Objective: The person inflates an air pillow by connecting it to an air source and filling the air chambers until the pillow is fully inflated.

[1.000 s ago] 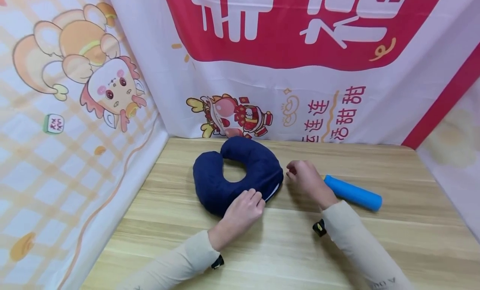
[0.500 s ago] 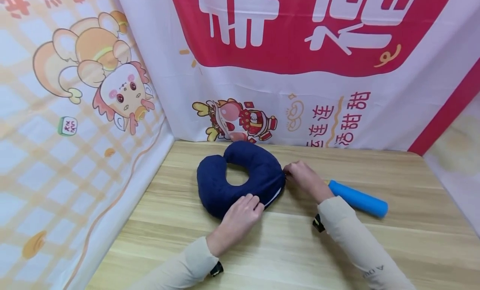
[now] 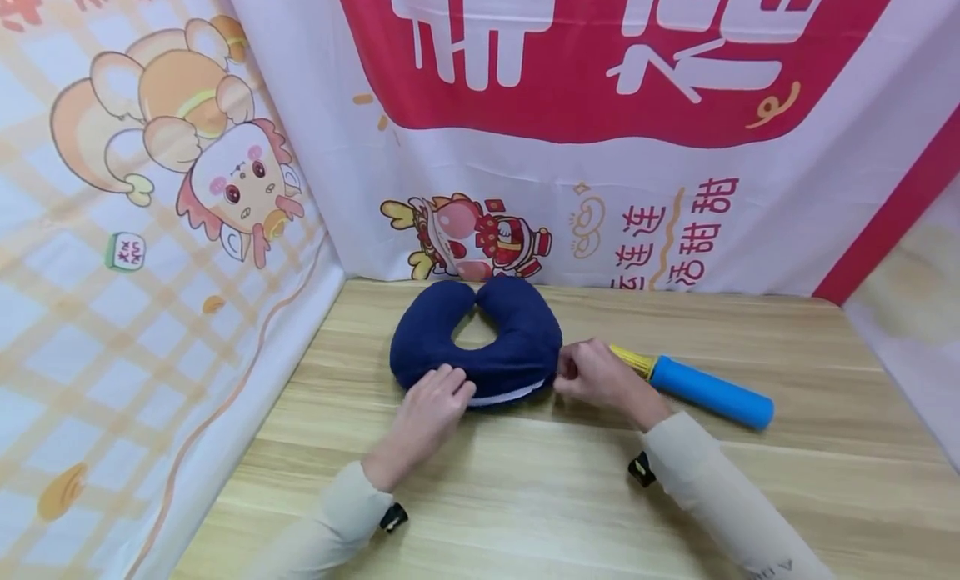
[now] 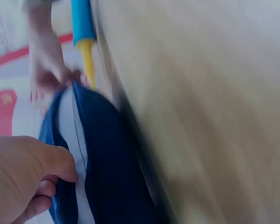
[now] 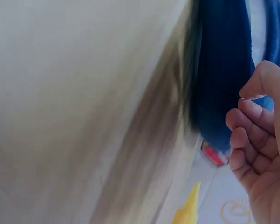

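Observation:
A navy blue U-shaped neck pillow [image 3: 525,338] lies on the table, its gap facing the back wall. Along its front edge a zipper seam is parted, showing a white strip [image 3: 506,396]. My left hand [image 3: 431,405] pinches the cover at the front left of this seam; thumb and fingers bend over the blue edge in the left wrist view. At the seam's right end is my right hand [image 3: 600,373], fingers curled. In the right wrist view its thumb and forefinger [image 5: 249,105] pinch the pillow's end; a zipper pull there is too hidden to make out.
Right of the pillow lies a blue cylinder with a yellow ribbed end, like a balloon pump [image 3: 712,392], behind my right forearm. Printed cloth hangs at the back [image 3: 480,163] and left [image 3: 150,330] of the wooden table [image 3: 540,497].
The pillow has turned so its seam faces the front and its gap has narrowed. My left hand has moved left along the edge; my right hand has come to the seam's end and slightly nearer.

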`<state>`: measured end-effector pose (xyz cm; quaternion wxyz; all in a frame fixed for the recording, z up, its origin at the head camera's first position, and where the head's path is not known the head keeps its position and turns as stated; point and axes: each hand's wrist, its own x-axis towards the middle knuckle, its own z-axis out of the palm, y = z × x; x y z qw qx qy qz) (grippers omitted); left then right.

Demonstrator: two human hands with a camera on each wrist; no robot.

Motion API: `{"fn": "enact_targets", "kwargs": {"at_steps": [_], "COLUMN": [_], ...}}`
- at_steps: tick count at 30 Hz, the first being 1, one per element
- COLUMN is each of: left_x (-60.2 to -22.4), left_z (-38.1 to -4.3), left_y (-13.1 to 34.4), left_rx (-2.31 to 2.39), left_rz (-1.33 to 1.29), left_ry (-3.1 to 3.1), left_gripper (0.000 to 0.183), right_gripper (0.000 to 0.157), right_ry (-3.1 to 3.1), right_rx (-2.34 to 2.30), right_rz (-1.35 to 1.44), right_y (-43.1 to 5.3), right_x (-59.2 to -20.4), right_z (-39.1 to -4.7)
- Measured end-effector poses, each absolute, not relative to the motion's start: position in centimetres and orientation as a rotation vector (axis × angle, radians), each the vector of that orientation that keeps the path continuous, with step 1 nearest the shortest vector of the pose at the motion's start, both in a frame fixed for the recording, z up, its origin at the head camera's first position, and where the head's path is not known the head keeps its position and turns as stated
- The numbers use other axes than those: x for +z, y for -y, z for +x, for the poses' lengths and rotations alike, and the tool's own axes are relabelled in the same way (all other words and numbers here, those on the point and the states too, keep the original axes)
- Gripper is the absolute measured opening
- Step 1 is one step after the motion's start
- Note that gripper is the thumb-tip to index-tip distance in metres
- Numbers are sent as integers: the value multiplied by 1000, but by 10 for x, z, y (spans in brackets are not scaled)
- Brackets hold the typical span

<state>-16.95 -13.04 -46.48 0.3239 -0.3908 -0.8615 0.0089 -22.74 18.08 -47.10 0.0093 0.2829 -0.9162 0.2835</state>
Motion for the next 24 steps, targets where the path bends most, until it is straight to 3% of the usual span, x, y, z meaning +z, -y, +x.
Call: {"fn": "enact_targets", "kwargs": {"at_steps": [11,17,21,24], "left_x": [-467,-462,-459,-468], "left_z": [-229,-187,-158,-147], "left_y": [170,160,126,104], "left_rx": [50,-96,-593,-988], "left_rz": [-946,-711,-649,-610], "left_ry": [2325,2544,2749,2861], "left_gripper": [11,15,6,9], "right_gripper": [13,11,13,13], "right_ry": [2849,2822,2783,2765], "right_rx": [1116,1261,1300,1336], "right_rz": [686,671,682,676], "right_y": [-131,-117,-115,-107], "right_x": [-471,-479,-480,-481], "right_z": [-198,-185,-180,-176]}}
